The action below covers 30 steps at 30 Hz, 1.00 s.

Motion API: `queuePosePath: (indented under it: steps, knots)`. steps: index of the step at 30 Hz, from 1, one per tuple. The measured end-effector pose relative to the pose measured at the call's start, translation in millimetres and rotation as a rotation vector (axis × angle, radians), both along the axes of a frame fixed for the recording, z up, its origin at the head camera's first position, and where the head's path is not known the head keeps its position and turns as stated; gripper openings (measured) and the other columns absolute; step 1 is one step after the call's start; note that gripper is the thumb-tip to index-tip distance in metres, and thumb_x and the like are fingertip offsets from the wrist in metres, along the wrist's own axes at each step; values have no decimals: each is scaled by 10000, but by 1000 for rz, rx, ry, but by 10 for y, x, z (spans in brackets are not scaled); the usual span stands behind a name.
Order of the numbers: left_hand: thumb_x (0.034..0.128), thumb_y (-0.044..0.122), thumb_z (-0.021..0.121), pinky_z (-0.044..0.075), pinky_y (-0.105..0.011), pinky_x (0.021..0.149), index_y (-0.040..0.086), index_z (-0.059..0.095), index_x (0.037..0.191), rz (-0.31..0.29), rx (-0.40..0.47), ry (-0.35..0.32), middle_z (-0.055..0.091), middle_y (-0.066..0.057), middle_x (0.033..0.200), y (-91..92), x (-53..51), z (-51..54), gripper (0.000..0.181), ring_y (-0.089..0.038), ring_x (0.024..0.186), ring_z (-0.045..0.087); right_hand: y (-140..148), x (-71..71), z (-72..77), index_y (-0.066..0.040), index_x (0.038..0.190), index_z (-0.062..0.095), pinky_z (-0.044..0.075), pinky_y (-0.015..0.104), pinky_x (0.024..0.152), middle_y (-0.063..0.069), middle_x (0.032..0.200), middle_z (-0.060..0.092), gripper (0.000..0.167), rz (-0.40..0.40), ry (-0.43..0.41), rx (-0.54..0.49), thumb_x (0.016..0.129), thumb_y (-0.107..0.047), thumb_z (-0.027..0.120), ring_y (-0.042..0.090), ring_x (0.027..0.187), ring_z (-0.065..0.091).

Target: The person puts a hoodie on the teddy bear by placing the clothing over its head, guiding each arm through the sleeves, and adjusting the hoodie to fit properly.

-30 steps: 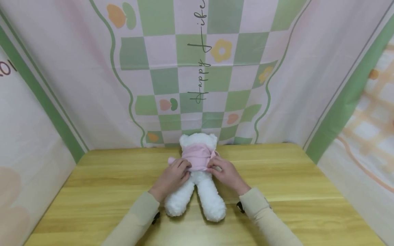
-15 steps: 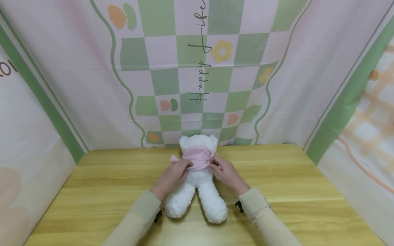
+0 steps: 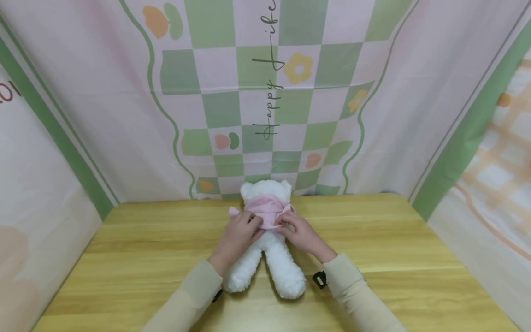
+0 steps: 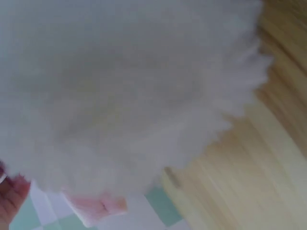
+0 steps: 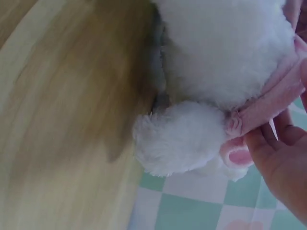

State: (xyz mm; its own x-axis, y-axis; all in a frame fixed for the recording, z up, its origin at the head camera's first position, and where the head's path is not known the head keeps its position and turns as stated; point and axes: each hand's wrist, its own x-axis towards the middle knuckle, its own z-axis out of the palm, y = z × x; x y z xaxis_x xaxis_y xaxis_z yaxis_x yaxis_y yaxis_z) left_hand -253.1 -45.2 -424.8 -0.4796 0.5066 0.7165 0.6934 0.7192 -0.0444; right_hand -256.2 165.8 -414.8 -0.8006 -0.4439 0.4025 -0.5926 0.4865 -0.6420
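Note:
A white plush teddy bear (image 3: 271,242) lies on the table with its head toward the back cloth and its legs toward me. Around its upper body is a pink garment (image 3: 267,210). My left hand (image 3: 237,235) pinches the garment's lower hem near its middle. At the hem's right side, my right hand (image 3: 304,234) grips the cloth. White fur (image 4: 120,86) fills most of the left wrist view, and only a few fingertips (image 4: 13,199) show there. In the right wrist view, the fingers (image 5: 261,146) of my right hand hold the pink hem (image 5: 271,108) beside a fluffy white arm (image 5: 180,139).
The bear lies on a wood-grain table (image 3: 373,258). Behind its back edge hangs a green and white checked cloth (image 3: 265,106) with lettering. Patterned cloth panels (image 3: 493,184) also stand at both sides.
My left hand has moved a little right along the hem. Half a second ago the hem was raised, baring small marks on the belly; now it sits lower and the hand covers that spot.

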Motion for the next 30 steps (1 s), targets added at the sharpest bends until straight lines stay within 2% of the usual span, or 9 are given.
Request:
queuePosePath:
  steps: [3,6,9,13,16,17,20,24,30]
  knots:
    - [841,200,719,529,-222,643,130,642,940,18,-7,-7,607,-14,889,9,24,-3,144,-128,751,598,-11,8,-16,-40,904,619,494,387,931,85,955,625,80,-9,-30,5,875,-101,662,212,951,580]
    - [852,156,704,530,-219,600,136,653,939,8,3,-12,628,-8,882,3,35,-11,103,-130,706,619,-71,31,-31,-51,962,585,505,389,867,87,976,565,270,-67,6,90,796,-169,762,228,962,542]
    - [860,154,687,519,-199,547,149,648,959,14,-29,12,647,8,884,-2,40,-22,106,-112,652,621,-154,41,-60,-65,990,546,485,436,978,66,953,516,434,-157,109,220,701,-215,833,227,945,526]
    - [875,144,653,540,-179,643,127,626,994,16,-122,38,655,11,925,-20,60,-43,123,-94,748,636,-208,33,-120,-70,940,533,351,468,1137,41,879,510,436,-230,233,288,641,-158,838,214,873,546]
    - [886,156,627,538,-195,764,109,611,994,20,-191,50,649,8,937,-58,80,-95,120,-105,862,619,-202,25,-151,-85,901,528,455,418,1042,20,854,504,401,-242,265,271,632,-108,824,171,807,523]
    - [889,167,626,533,-202,772,110,608,984,19,-203,50,643,10,930,-72,90,-115,112,-108,872,607,-199,21,-159,-89,892,525,490,395,977,14,851,502,393,-243,274,266,632,-99,819,160,799,516]
    - [893,197,637,521,-213,776,113,599,969,22,-226,31,635,10,924,-112,110,-168,120,-120,892,580,-190,9,-168,-89,869,522,497,395,962,8,838,508,362,-229,300,239,639,-63,801,136,772,493]
    - [863,112,657,526,-206,785,99,577,999,51,-265,20,612,-2,977,-146,120,-187,158,-132,927,563,-141,-5,-147,-73,857,531,393,451,1105,12,833,545,309,-162,298,186,701,-64,798,138,793,545]
    - [834,41,656,539,-195,775,132,588,1031,28,-237,24,607,-1,1012,-171,98,-210,227,-134,946,585,39,-10,-91,-85,845,611,563,292,797,19,844,634,198,-50,169,83,743,-43,775,166,832,644]
